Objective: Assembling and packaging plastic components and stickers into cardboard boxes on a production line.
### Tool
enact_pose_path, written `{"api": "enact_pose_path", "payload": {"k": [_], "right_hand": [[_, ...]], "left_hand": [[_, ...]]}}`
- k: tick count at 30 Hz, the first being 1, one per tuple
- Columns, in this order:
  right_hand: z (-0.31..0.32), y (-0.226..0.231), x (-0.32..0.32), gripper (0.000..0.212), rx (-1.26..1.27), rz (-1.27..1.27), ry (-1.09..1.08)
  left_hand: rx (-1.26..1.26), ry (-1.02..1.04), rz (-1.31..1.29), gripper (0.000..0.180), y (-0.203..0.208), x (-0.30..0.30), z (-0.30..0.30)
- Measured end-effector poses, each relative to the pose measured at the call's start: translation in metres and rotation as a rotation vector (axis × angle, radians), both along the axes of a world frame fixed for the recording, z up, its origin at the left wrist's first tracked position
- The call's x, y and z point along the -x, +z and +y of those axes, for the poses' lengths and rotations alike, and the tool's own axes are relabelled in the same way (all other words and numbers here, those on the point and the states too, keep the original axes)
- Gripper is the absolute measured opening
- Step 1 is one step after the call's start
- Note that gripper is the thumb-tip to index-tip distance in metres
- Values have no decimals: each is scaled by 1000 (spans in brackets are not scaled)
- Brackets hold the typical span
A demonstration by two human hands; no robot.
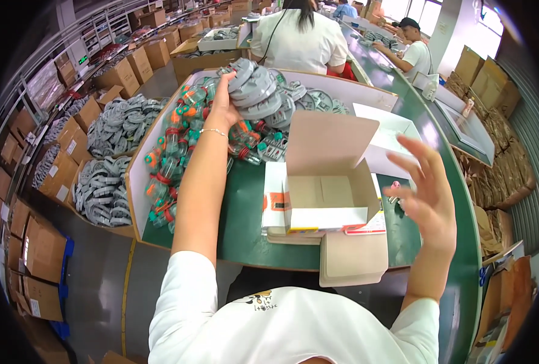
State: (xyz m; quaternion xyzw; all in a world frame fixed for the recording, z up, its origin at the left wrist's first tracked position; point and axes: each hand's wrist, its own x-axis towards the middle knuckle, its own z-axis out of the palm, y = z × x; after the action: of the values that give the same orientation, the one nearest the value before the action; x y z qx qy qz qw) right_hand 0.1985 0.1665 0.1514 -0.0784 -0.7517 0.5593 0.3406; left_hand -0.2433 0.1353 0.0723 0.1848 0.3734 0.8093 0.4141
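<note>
My left hand reaches to the pile at the far side of the table, its fingers round the edge of a grey round plastic part. More grey round parts are heaped against it; whether it holds more than one I cannot tell. My right hand hangs above the table's right side, empty, fingers spread and slightly blurred. Between my arms stands a small carton with its lid up and nothing inside. It rests on flat brown cardboard pieces that jut over the front edge.
Clear bottle-like parts with orange and green ends fill the left of the green table, inside a low board rim. A white open box lies behind the carton. Grey parts fill cartons on the left floor. Co-workers sit ahead.
</note>
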Motion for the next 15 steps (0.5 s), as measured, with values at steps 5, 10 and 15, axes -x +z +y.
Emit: {"api": "enact_pose_path", "payload": {"k": [5, 10, 15], "right_hand": [[21, -35, -72, 78, 109, -14, -288], [26, -74, -121, 74, 235, 34, -449], [25, -106, -144, 61, 370, 94, -588]], "left_hand": [[298, 44, 289, 69, -16, 35, 30], [493, 164, 396, 83, -30, 73, 60], [608, 301, 494, 89, -33, 87, 79]]}}
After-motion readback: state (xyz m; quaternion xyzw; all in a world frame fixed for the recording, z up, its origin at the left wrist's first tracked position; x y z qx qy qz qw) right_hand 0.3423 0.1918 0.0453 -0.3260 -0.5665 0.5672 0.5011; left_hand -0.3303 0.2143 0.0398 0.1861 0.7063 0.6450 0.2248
